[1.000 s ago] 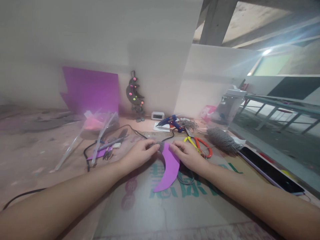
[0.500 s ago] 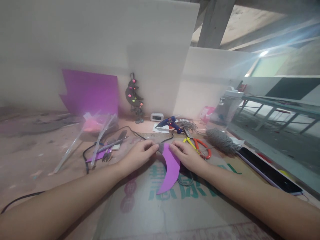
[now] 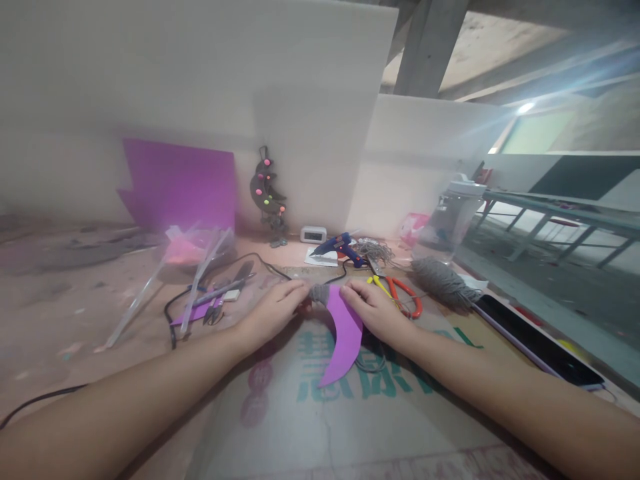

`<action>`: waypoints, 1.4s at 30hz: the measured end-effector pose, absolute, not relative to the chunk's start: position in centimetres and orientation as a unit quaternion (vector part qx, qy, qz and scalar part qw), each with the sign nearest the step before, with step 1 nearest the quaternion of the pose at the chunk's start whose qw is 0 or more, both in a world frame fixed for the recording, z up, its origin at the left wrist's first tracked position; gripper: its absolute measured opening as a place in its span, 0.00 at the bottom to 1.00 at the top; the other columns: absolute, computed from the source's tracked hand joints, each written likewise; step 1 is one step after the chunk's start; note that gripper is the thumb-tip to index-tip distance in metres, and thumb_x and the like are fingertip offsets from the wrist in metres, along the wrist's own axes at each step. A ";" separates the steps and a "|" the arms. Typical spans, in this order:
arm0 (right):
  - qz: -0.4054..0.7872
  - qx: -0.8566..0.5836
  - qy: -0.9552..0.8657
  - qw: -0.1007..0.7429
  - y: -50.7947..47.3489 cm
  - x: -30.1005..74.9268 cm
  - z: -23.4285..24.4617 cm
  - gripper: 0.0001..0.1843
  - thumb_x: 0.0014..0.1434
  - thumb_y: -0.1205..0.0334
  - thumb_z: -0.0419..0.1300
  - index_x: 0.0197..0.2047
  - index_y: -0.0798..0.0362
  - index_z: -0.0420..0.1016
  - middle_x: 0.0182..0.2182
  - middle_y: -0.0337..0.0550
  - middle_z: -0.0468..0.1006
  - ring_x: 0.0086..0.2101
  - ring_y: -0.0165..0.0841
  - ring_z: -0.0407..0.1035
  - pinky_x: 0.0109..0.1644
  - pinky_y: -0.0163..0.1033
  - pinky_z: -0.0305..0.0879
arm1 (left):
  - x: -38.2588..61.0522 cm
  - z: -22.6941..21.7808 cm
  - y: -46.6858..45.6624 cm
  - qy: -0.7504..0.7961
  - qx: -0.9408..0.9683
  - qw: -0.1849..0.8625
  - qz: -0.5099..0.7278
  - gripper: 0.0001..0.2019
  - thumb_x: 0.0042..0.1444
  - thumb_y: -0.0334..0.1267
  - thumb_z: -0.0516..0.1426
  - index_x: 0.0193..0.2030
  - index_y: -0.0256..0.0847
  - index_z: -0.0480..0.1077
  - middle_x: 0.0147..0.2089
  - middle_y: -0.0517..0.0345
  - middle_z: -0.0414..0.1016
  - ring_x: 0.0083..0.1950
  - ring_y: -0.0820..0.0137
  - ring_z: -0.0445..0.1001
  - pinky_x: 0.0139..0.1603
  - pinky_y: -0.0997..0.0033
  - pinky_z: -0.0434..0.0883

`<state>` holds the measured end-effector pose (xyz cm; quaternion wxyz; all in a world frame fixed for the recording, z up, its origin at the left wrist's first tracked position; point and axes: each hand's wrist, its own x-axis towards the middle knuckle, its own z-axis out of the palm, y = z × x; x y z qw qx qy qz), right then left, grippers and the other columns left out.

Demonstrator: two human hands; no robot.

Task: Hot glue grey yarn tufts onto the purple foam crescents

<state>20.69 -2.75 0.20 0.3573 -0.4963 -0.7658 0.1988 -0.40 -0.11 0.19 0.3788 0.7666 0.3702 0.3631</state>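
Note:
A purple foam crescent [image 3: 344, 340] lies on a cardboard sheet [image 3: 350, 413], its upper tip wrapped in grey yarn [image 3: 319, 293]. My left hand [image 3: 273, 313] pinches that wrapped tip from the left, fingers closed. From the right, my right hand [image 3: 373, 310] rests on the crescent's upper part, fingertips pressed on the foam beside the yarn. A loose grey strand [image 3: 373, 363] trails under the crescent by my right wrist.
Behind the hands lie a blue glue gun [image 3: 340, 245], orange and yellow scissors [image 3: 400, 293], a grey yarn bundle [image 3: 443, 280] and a dark phone [image 3: 537, 340]. At left are glue sticks [image 3: 200, 280], a black cable [image 3: 173, 313], a purple foam sheet [image 3: 180, 183] and a moon ornament [image 3: 267, 190].
The crescent's lower point has swung slightly right and the grey wrapped tip shows more between my fingers. Both hands stay at the tip.

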 end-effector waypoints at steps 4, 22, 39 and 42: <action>0.192 -0.499 -0.766 0.357 -2.7 20.8 0.2 0.17 0.65 0.55 0.47 0.25 0.52 0.58 0.22 0.34 0.61 0.25 0.27 0.57 0.29 0.33 0.51 | -0.3 -0.3 0.3 0.369 0.766 0.395 0.348 0.11 0.57 0.38 0.48 0.27 0.38 0.66 0.27 0.61 0.68 0.31 0.71 0.67 0.33 0.74 0.63; 0.158 -0.516 -0.746 0.390 -1.4 22.6 1.8 0.08 0.62 0.58 0.51 0.38 0.52 0.68 0.34 0.39 0.73 0.37 0.32 0.68 0.42 0.37 0.63 | -0.2 -0.7 0.4 0.377 0.778 0.369 0.342 0.18 0.61 0.47 0.47 0.27 0.38 0.65 0.26 0.62 0.66 0.30 0.72 0.65 0.31 0.74 0.60; -0.002 -0.638 -0.736 0.226 6.5 26.6 3.3 0.28 0.56 0.60 0.58 0.59 0.57 0.66 0.58 0.54 0.68 0.57 0.45 0.63 0.60 0.47 0.57 | -0.2 -0.7 0.5 0.385 0.770 0.369 0.350 0.16 0.60 0.46 0.49 0.26 0.38 0.64 0.26 0.62 0.67 0.31 0.71 0.66 0.32 0.74 0.59; 0.034 -0.639 -0.738 0.213 8.1 26.0 3.2 0.24 0.55 0.58 0.59 0.54 0.56 0.71 0.50 0.52 0.76 0.49 0.42 0.71 0.52 0.43 0.64 | -0.2 -0.8 0.4 0.386 0.772 0.365 0.349 0.16 0.60 0.46 0.48 0.27 0.38 0.64 0.26 0.62 0.67 0.31 0.71 0.66 0.32 0.74 0.60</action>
